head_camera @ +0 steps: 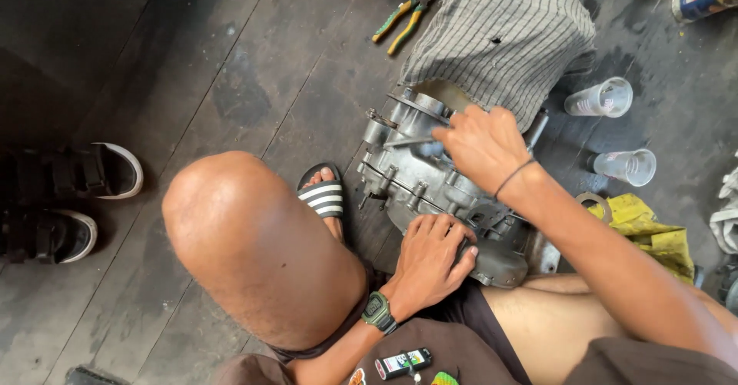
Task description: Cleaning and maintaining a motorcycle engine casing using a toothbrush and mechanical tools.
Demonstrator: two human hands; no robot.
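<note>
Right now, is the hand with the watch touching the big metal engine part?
Touching. The head view shows the left hand lying flat on the grey engine case, with its fingers spread over the lower edge and no gap showing.

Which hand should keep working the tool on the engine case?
Right. The right hand already grips the slim metal tool, with its tip on the grey engine case. The left hand lies flat on the case's near edge, probably steadying it.
</note>
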